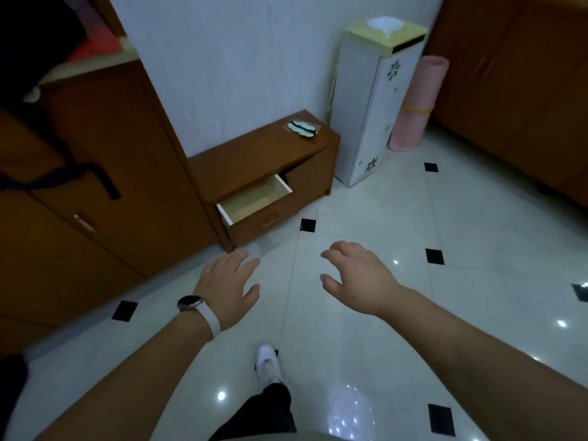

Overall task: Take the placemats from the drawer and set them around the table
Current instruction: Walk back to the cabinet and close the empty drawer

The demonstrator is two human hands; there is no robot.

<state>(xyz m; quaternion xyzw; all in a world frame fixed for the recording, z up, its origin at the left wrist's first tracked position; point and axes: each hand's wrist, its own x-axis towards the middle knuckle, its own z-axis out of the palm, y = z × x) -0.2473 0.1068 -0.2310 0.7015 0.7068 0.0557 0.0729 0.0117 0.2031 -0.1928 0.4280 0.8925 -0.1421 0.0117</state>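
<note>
A low brown cabinet (254,154) stands against the white wall, and its left drawer (254,198) is pulled out. The drawer's pale inside shows nothing in it. No placemat is in view. My left hand (227,286), with a watch on the wrist, hovers over the floor in front of the cabinet, fingers relaxed and holding nothing. My right hand (359,276) hovers beside it with fingers loosely curled, also holding nothing.
A tall brown wardrobe (95,186) stands on the left. A white floral standing unit (369,100) and a rolled pink mat (416,103) stand right of the cabinet. A small patterned object (302,128) lies on the cabinet top. White tiled floor (381,218) stretches ahead.
</note>
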